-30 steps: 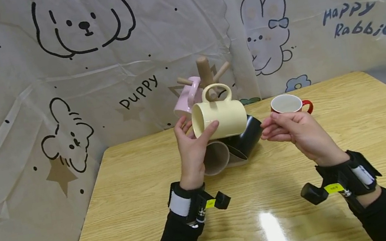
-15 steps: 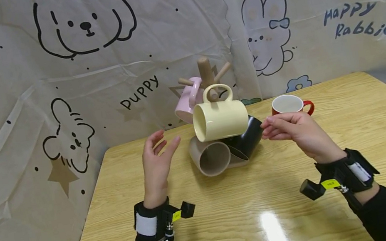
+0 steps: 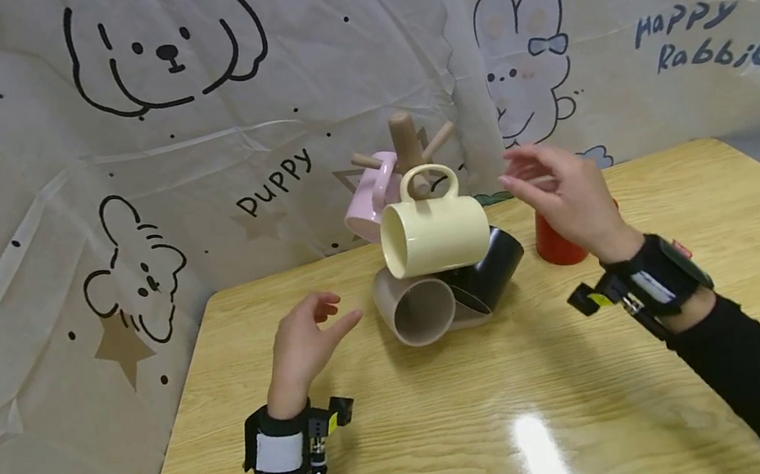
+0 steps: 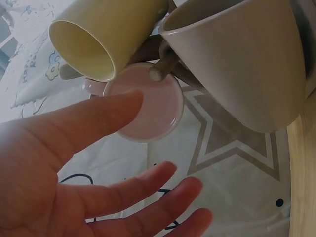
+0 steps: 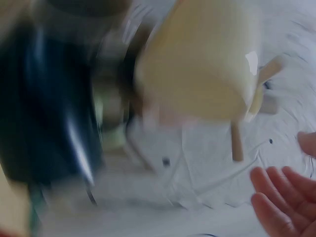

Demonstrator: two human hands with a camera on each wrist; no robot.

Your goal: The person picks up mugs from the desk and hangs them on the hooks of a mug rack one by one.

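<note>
Surface: a light wooden bench with a glossy glare patch near its front edge; a wrinkled cloth backdrop printed with cartoon puppies and rabbits closes off the back and left edges

Left hand hovers over the bench toward the left edge, fingers released and spread, holding nothing, a short way left of the mugs. Right hand is raised above the bench right of the rack, fingers loosely extended, grasping nothing

Toward the middle of the back edge stands a wooden mug rack. A cream mug hangs from a front peg by its handle, mouth facing left. Below it a taupe mug and a black mug tilt with their rims toward the viewer. A pink mug hangs behind, on the left

A red mug stands on the bench just right of the rack, its rim and handle hidden behind the right hand. Rack base is hidden by the mugs. Right wrist view is heavily blurred; only fingertips and the cream mug are legible there
</note>
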